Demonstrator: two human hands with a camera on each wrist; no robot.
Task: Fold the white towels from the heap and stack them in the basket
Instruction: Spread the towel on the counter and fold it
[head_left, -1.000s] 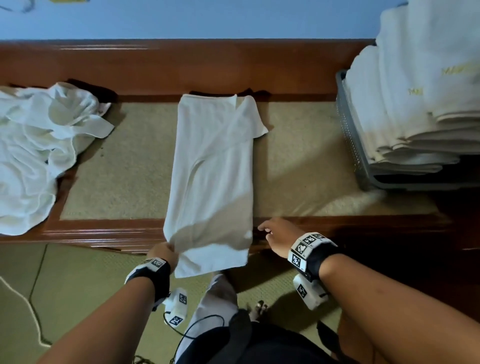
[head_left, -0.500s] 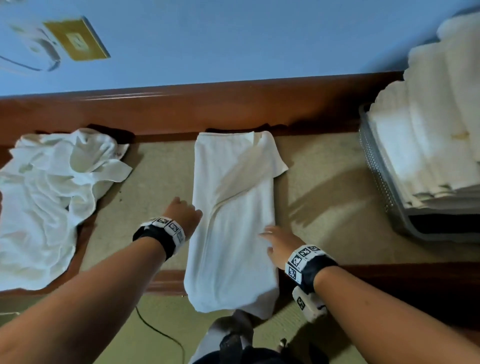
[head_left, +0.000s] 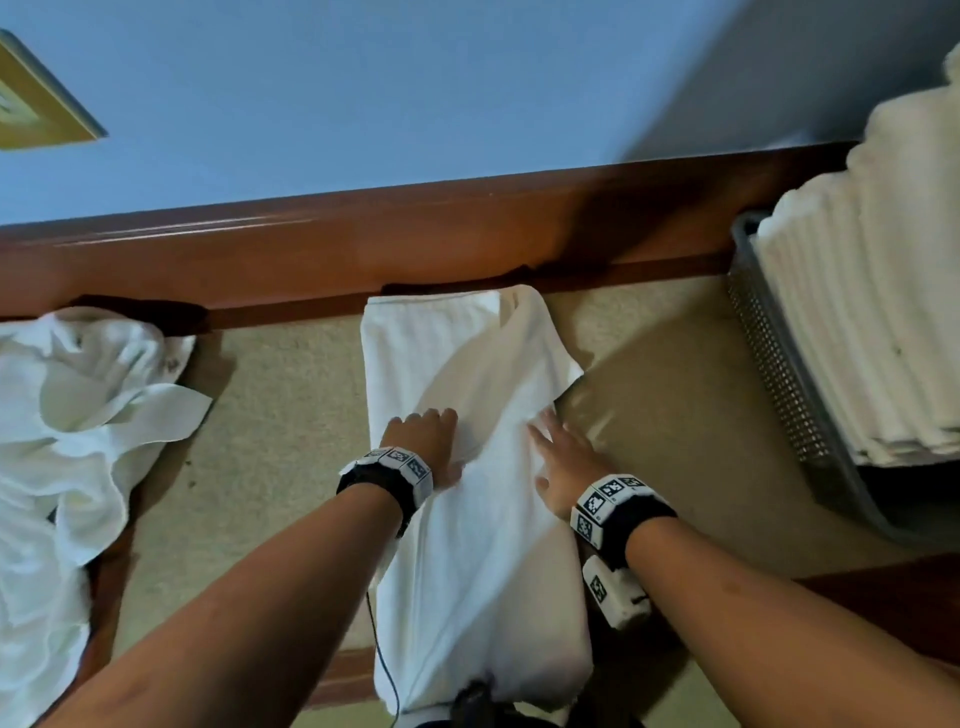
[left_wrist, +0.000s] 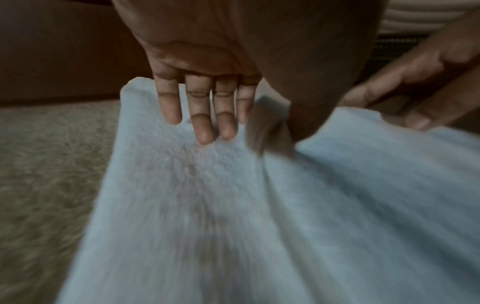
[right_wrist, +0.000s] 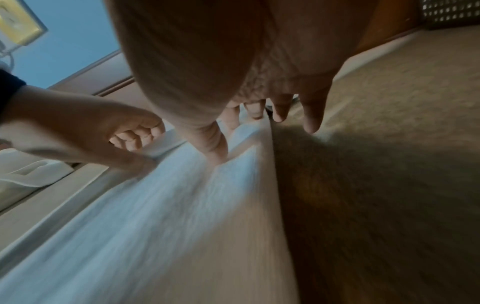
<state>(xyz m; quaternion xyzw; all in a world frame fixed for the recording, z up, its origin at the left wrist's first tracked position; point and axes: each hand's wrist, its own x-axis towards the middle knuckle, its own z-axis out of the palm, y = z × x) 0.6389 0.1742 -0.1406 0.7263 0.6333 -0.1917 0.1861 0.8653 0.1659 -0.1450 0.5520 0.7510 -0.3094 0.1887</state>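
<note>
Grip: neither hand grips. The left hand (head_left: 423, 441) lies flat, fingers straight, on the towel (head_left: 467, 519); the right hand (head_left: 563, 462) rests with spread fingers at its right edge. The towel lies folded lengthwise on the worktop (head_left: 649, 415), long axis running away from the person, near end overhanging. The basket (head_left: 779, 364) stands to the right, nearer the right hand.

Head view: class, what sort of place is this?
Probably a hotel or guesthouse room. Clues: a basket piled with matching folded white towels, a heap of unfolded ones, and a wood-framed padded bench against the wall.
</note>
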